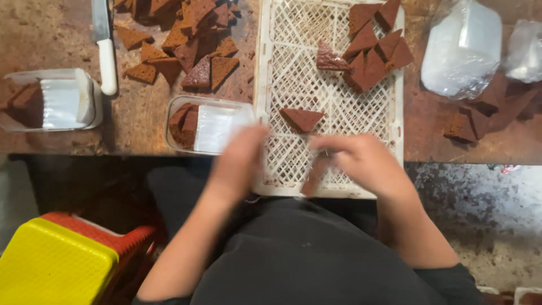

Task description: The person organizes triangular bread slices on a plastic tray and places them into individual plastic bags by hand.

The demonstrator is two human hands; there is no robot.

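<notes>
Head view | right hand (pixel 361 161) pinched shut on cake wedge (pixel 315 176) over crate (pixel 299 85) | left hand (pixel 240 164) blurred, grip cannot be told | wedge best held lightly, crumbly.

This looks like a small, informal bakery packing spot rather than a home kitchen. A worn, crumb-stained brown worktable (pixel 141 121) carries a white plastic lattice crate (pixel 293 85). Left of the crate lie heaps of brown triangular cake slices (pixel 186 45), clear plastic tubs (pixel 209 124) part-filled with slices, and a white-handled knife (pixel 104 48). Right of the crate sit stacked clear plastic bags (pixel 460 48).
</notes>
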